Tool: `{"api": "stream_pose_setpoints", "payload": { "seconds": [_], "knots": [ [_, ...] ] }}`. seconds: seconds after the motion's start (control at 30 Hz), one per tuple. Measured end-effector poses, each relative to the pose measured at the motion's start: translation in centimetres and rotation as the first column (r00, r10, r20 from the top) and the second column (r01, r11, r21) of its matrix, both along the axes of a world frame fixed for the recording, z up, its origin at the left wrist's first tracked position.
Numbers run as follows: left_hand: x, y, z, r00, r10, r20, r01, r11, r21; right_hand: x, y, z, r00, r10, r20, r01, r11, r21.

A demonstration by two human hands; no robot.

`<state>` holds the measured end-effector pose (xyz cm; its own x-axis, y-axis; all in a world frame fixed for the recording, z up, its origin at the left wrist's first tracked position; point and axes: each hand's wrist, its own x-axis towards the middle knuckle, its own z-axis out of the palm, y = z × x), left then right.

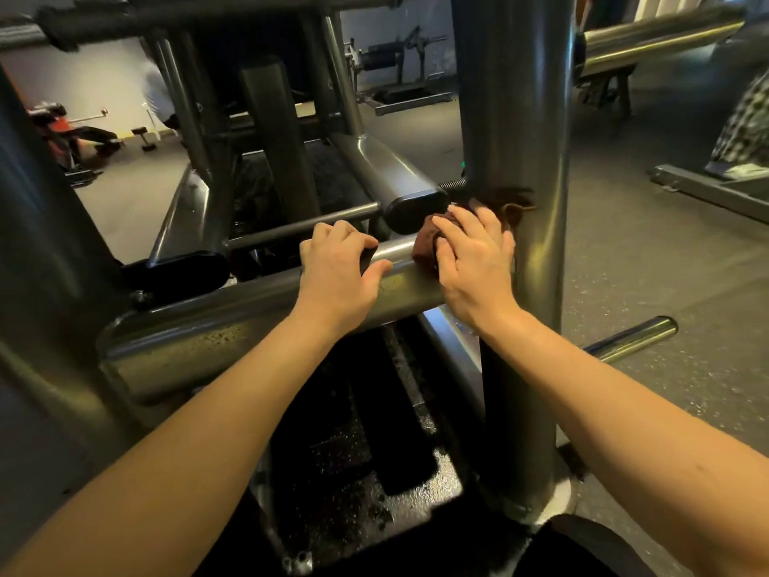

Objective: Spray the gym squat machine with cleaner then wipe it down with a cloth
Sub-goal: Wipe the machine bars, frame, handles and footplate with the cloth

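The squat machine's grey steel frame fills the view, with a horizontal crossbar (216,326) meeting a thick upright post (516,118). My left hand (337,272) curls over the top of the crossbar, thumb on its near side. Just to its right, my right hand (474,260) presses a dark brown cloth (426,243) against the joint of crossbar and post. Part of the cloth sticks out above my fingers onto the post. No spray bottle is in view.
A black footplate (353,460), wet with droplets, lies below the crossbar. A chrome weight peg (632,339) juts out low on the right, another chrome bar (657,35) crosses the upper right. Other gym machines (399,56) stand on the grey floor behind.
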<state>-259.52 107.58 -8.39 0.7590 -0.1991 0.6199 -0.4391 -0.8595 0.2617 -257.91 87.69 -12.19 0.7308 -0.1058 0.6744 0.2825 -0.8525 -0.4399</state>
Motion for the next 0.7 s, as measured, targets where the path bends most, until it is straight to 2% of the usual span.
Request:
{"api": "stream_pose_setpoints", "payload": {
  "seconds": [0.1,0.2,0.27,0.37,0.43,0.5,0.57,0.7],
  "knots": [
    [-0.7,0.5,1.0,0.999,0.021,-0.049,-0.018,0.998,0.052,-0.8,3.6,1.0,0.993,0.112,-0.025,-0.112,0.994,-0.018],
    [-2.4,3.1,1.6,0.998,0.06,-0.02,-0.058,0.992,0.115,-1.5,4.9,1.7,0.971,0.218,-0.101,-0.23,0.964,-0.136],
    [-3.8,5.8,1.5,0.997,0.082,-0.005,-0.081,0.989,0.123,-1.4,3.0,2.1,0.978,0.192,-0.085,-0.207,0.949,-0.237],
    [-5.3,10.3,1.2,0.986,0.169,0.002,-0.167,0.977,0.136,-0.8,-1.1,2.1,0.996,0.025,-0.083,-0.049,0.952,-0.301],
    [-6.1,12.9,1.1,0.968,0.249,-0.004,-0.247,0.961,0.126,-0.8,-1.4,1.8,0.995,-0.053,-0.089,0.029,0.966,-0.257],
    [-6.9,14.5,0.8,0.95,0.312,-0.027,-0.309,0.947,0.093,-1.1,1.1,1.7,0.995,-0.048,-0.087,0.034,0.987,-0.154],
    [-7.2,15.2,0.5,0.949,0.312,-0.035,-0.31,0.949,0.06,-1.4,4.9,1.6,0.996,0.022,-0.081,-0.032,0.992,-0.122],
    [-7.3,15.1,0.3,0.952,0.303,-0.046,-0.303,0.953,0.007,-2.6,13.3,1.8,0.981,0.191,-0.021,-0.191,0.961,-0.199]
  ]
}}
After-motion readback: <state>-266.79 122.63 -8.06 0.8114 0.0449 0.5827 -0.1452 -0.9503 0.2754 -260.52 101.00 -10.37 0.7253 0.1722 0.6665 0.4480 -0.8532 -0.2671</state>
